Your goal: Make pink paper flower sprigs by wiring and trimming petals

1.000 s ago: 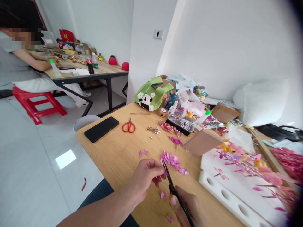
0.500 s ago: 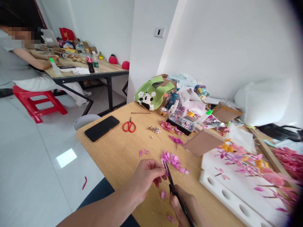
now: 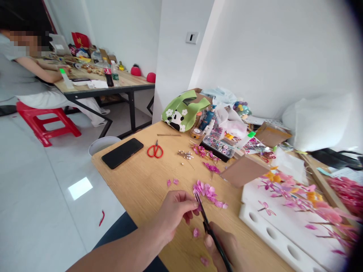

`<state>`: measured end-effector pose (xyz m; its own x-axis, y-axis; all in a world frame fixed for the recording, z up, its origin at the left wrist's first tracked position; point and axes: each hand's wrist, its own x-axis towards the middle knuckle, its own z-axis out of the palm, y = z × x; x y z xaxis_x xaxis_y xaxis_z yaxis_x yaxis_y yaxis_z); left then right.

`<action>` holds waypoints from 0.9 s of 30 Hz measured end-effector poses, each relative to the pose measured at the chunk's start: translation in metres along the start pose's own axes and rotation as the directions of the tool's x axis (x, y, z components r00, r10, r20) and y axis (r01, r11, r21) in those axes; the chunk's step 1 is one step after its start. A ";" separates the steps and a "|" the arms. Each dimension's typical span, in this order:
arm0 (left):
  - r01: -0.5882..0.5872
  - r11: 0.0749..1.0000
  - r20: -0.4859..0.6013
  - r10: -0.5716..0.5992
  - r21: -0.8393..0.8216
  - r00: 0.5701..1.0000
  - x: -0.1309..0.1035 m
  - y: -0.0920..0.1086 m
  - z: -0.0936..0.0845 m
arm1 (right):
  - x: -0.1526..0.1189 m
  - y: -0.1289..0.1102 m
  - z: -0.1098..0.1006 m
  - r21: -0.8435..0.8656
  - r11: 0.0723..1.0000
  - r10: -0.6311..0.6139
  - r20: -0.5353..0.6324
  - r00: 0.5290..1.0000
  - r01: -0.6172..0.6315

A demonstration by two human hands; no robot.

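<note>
My left hand (image 3: 178, 207) is closed in a pinch on a small pink petal (image 3: 199, 207), mostly hidden by the fingertips. My right hand (image 3: 222, 245) grips a long black scissor-like tool (image 3: 208, 228); its slim dark jaws point up and left and meet the petal at my left fingertips. Whether the jaws are parted is hard to make out. Just beyond the hands lies a pile of pink petals (image 3: 209, 191). Two loose petals (image 3: 171, 182) rest left of the pile, and other single petals (image 3: 196, 232) lie nearer me on the wooden table (image 3: 141, 185).
A phone (image 3: 123, 153) and red-handled scissors (image 3: 154, 150) lie at the left. Farther back are a green panda bag (image 3: 181, 113) and a bead box (image 3: 218, 147). White foam (image 3: 255, 219) with flower stems stands right. A person (image 3: 25, 75) sits at another table.
Hardly anything differs. Both hands keep their hold on the petal and the black tool, and the whole view has shifted very slightly.
</note>
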<state>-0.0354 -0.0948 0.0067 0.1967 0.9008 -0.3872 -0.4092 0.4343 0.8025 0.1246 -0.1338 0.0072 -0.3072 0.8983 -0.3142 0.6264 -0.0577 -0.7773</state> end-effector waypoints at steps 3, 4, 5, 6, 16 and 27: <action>-0.003 1.000 -0.011 0.003 -0.004 1.000 0.000 -0.001 0.000 | 0.000 0.001 0.002 0.009 1.000 0.007 -0.026 1.000 -0.007; -0.003 1.000 -0.012 0.003 -0.003 1.000 0.000 -0.001 0.000 | 0.000 0.001 0.002 0.013 1.000 0.008 -0.037 0.999 -0.008; -0.003 1.000 -0.013 0.003 -0.003 1.000 0.000 -0.001 0.000 | 0.000 0.001 0.003 0.016 1.000 0.009 -0.048 0.999 -0.008; -0.003 1.000 -0.014 0.003 -0.002 1.000 0.000 -0.001 0.000 | 0.000 0.002 0.003 0.017 1.000 0.010 -0.056 0.998 -0.009; 0.008 1.000 0.000 -0.008 0.005 1.000 -0.001 0.000 -0.002 | 0.000 0.007 0.004 -0.023 1.000 -0.023 -0.062 0.998 0.022; 0.022 1.000 0.041 -0.023 0.021 0.999 -0.001 0.003 -0.004 | -0.001 0.012 0.004 -0.064 0.996 -0.056 -0.038 0.998 0.053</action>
<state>-0.0399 -0.0943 0.0076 0.2425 0.8898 -0.3866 -0.3858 0.4541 0.8031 0.1295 -0.1373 -0.0040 -0.3140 0.9162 -0.2491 0.6541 0.0185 -0.7562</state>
